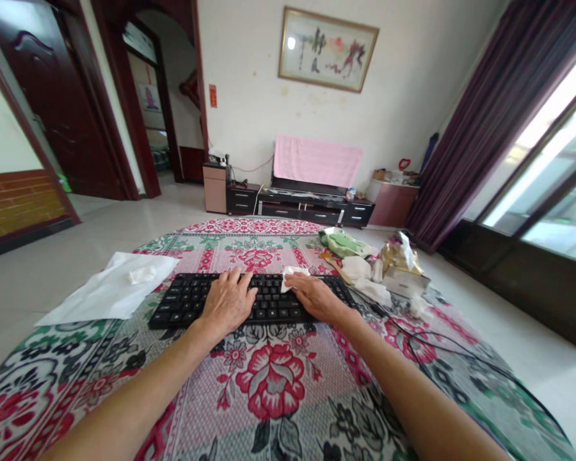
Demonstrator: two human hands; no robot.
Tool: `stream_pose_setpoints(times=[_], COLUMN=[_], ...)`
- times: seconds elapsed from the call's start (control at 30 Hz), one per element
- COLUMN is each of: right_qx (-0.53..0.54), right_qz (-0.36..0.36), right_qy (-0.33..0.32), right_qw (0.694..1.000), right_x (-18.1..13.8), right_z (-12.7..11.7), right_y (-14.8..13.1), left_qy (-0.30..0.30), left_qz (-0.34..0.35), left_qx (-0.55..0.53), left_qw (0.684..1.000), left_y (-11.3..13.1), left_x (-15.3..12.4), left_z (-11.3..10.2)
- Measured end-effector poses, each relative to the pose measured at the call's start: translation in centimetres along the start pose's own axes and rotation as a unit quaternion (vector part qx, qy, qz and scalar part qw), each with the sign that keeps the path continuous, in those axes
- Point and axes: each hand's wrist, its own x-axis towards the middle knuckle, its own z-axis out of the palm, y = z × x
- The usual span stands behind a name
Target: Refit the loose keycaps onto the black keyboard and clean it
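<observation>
A black keyboard (271, 312) lies across the flowered tablecloth in front of me. On its left half rests my left hand (229, 299), fingers spread over the keys and holding nothing. My right hand (315, 296) is on the right half, its fingers pressing a white tissue (292, 274) against the upper keys. Part of the tissue is hidden under the fingers. To the left of the keyboard, a crumpled tissue (143, 274) sits on a white sheet (103, 291).
At the right are a green cloth (345, 243), a wooden-handled brush (336, 267), white tissues (372, 288) and a tissue box (403, 275). A black cable (441, 342) runs over the right side of the tablecloth (273, 384). A low TV cabinet (288, 208) stands beyond.
</observation>
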Motion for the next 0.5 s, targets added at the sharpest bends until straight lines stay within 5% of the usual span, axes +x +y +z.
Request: stream_pose_setpoints(times=[0.27,0.4,0.5], right_qx=[0.004,-0.005,-0.006], right_qz=[0.060,0.111,0.086], right_qy=[0.018,0.070,0.062], right_qw=[0.998,0.991,0.994], right_x=[-2.4,-1.8,-0.8], right_z=[-1.8,-1.6,-0.7], right_y=[0.8,0.2,-0.3], left_qy=[0.005,0.008,0.011], left_qz=[0.024,0.030,0.035], left_qx=[0.009,0.006,-0.001], left_qw=[1.000,1.000,0.999], left_y=[-0.1,-0.2,-0.3], left_x=[-0.3,-0.2,-0.1], left_z=[0.0,0.1,0.3])
